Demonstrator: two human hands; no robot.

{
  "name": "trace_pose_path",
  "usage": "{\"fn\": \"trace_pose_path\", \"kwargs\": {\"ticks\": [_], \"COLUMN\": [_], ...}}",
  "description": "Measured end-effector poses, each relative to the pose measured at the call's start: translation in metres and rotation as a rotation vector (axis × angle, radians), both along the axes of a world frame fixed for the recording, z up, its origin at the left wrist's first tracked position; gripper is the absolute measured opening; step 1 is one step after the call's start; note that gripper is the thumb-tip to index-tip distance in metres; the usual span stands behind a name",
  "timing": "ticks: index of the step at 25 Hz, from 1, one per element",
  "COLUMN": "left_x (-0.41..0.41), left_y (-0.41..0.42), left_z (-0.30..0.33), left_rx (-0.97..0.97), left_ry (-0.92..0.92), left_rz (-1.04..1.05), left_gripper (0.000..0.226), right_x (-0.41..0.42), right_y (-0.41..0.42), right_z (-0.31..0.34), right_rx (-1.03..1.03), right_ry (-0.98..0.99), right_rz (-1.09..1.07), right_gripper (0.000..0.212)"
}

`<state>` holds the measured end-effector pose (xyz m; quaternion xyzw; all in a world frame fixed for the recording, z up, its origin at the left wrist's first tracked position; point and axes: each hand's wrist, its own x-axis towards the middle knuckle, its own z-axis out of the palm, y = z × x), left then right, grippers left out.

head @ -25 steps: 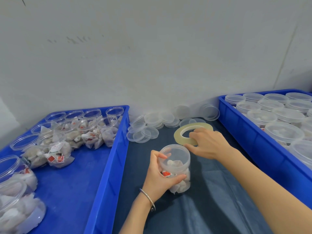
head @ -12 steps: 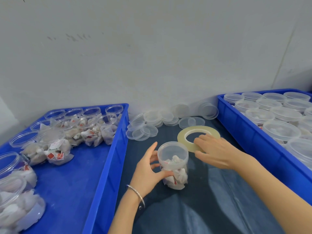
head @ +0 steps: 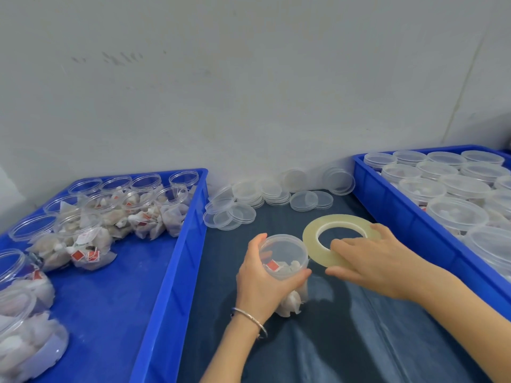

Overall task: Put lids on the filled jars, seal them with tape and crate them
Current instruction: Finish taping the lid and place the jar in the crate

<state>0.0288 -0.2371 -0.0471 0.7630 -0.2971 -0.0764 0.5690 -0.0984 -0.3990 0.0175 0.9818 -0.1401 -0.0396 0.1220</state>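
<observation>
lidded jar (head: 283,257) within left fingers (head: 255,246), beside tape roll (head: 338,239)

the right crate (head: 409,217) and the nearest open jars (head: 25,341) run off the frame edges.
</observation>
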Motion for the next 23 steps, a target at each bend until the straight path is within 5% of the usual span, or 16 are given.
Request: {"fn": "trace_pose_path", "kwargs": {"ticks": [4, 13, 23], "left_x": [0.015, 0.019, 0.036], "left_y": [0.013, 0.02, 0.03], "left_z": [0.002, 0.011, 0.012], "left_rx": [-0.015, -0.009, -0.01], "left_ry": [0.05, -0.008, 0.125], "left_rz": [-0.127, -0.284, -0.377], "left_gripper": [0.086, 0.081, 0.084], "right_x": [-0.015, -0.005, 0.056], "right_y": [-0.018, -0.037, -0.008], "right_z": [0.01, -0.001, -0.012], "right_rx": [0.004, 0.137, 0.216], "right_ry": [-0.045, -0.191, -0.283], "right_rz": [-0.02, -0.072, 0.004], "right_gripper": [0.057, 0.032, 0.038]}}
